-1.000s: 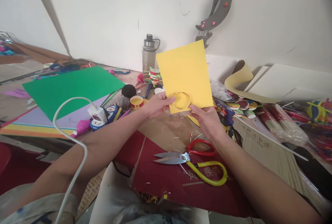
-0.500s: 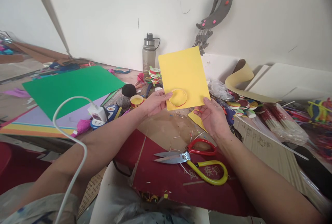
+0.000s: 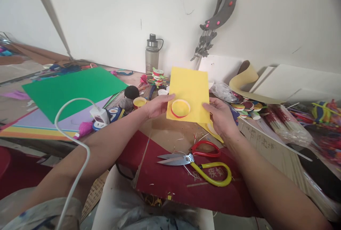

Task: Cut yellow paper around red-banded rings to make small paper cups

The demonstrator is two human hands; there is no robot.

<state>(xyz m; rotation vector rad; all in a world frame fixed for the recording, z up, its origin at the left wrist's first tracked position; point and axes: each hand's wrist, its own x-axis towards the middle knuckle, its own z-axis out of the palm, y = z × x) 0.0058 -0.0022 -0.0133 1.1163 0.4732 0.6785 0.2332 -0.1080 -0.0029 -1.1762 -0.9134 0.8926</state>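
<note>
Both hands [image 3: 188,111] raised — pinching the yellow sheet [image 3: 189,84] by opposite sides.

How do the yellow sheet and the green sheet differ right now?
The yellow sheet is held up between the left hand and the right hand; the green sheet lies on a lilac sheet. The yellow sheet bears a ring; the green sheet bears none. Both are plain-coloured.

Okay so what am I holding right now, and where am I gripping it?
The yellow sheet, by its left and right edges, in your left hand and right hand.
</note>
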